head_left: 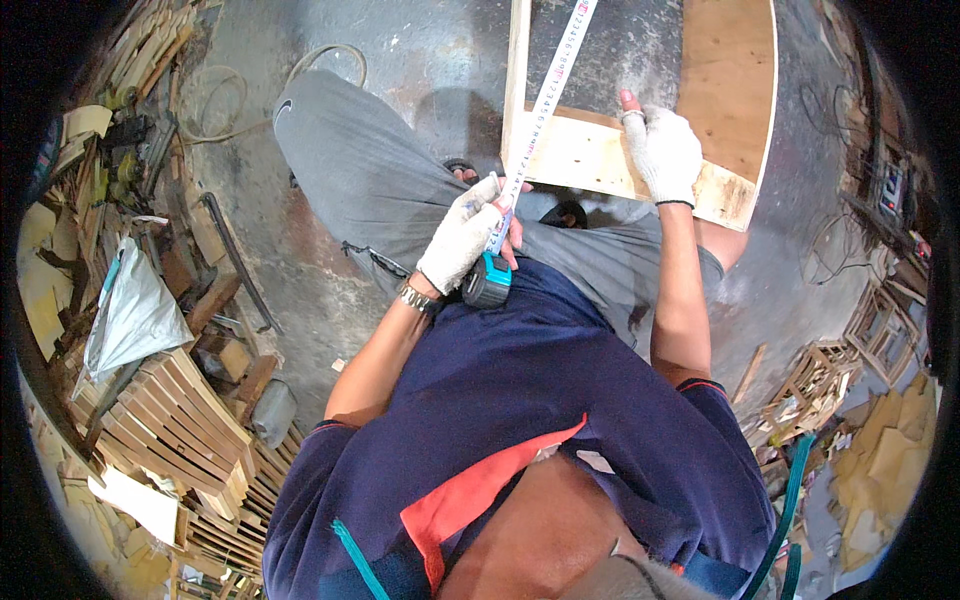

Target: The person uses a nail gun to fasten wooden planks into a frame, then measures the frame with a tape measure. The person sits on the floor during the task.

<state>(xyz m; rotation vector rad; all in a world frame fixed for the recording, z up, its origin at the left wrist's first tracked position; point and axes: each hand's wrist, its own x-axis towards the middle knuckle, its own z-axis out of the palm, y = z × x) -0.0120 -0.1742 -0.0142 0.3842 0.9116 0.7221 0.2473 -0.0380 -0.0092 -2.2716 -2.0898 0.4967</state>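
My left hand [462, 235], in a white glove with bare fingertips, is closed on a tape measure close to its teal and black case [488, 281]. The pulled-out white blade [545, 105] runs away from me along the left side of a wooden frame [580, 155]. This frame has a narrow slat [516, 70] on the left, a pale near board and a wide plywood panel [727, 70] on the right. At the corner of the near board and the panel, my gloved right hand [662, 155] grips the frame, one bare fingertip pointing away; its other fingers are hidden.
My legs in grey trousers [375, 150] lie bent below the frame on a grey concrete floor [440, 40]. Stacked wooden strips [180, 420], scraps and a white sack [135, 310] crowd the left. Small wooden frames [882, 330] and cables [835, 250] lie on the right.
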